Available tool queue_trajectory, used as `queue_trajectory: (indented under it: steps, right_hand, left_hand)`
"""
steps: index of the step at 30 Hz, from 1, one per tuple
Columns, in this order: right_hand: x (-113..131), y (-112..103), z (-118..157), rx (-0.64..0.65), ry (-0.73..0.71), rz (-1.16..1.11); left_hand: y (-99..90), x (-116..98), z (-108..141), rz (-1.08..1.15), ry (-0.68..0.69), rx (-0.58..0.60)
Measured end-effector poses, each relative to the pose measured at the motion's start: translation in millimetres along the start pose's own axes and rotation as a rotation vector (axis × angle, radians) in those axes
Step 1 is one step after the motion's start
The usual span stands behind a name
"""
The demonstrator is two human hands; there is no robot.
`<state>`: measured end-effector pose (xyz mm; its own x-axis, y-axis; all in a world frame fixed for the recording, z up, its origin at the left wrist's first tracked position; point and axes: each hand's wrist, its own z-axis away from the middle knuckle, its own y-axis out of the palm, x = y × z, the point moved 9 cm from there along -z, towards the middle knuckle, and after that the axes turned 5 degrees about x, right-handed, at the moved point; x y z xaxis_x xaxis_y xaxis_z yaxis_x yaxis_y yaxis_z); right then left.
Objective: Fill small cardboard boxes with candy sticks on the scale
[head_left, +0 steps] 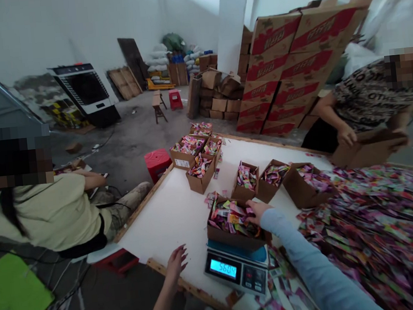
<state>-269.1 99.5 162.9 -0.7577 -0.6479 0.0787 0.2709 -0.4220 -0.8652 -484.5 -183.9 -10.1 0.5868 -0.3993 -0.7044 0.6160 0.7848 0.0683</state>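
On the digital scale [236, 271] sits an open cardboard box [232, 235] filled with small colourful packets [232, 216]. The scale's lit display appears to read 5604. My right hand [258, 212], in a light blue sleeve, is at the box's right side, its bent fingers down among the packets. Whatever those fingers pinch is hidden. My left hand [176, 263] hovers over the white tabletop [162, 222] left of the scale, fingers spread, holding nothing.
A large heap of packets [388, 220] covers the table's right side. Several filled boxes [201, 172] stand farther back. A co-worker [376, 95] at the right handles a cardboard box [366, 149]; another person [51, 209] sits left, near a red stool [158, 164].
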Motion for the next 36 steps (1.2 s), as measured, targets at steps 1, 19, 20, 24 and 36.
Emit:
queue_trajectory:
  steps: [1,19,20,24,36]
  right_hand:
    - [3,0,0,0.026,0.005,0.034]
    - [9,-3,0,0.048,-0.100,0.010]
    - [12,0,-2,0.041,-0.106,0.011]
    - [14,6,-7,-0.011,-0.178,-0.031]
    - [-17,-14,-15,-0.224,-0.009,-0.341]
  left_hand:
    - [-0.2,0,0,0.000,0.002,0.000]
    - [24.3,-1,-12,-0.055,-0.043,0.007]
    - [27.3,-2,-13,-0.062,-0.046,0.007]
    - [32.6,-9,-16,-0.054,-0.026,0.015]
    - [15.1,-1,-17,-0.022,-0.058,-0.014]
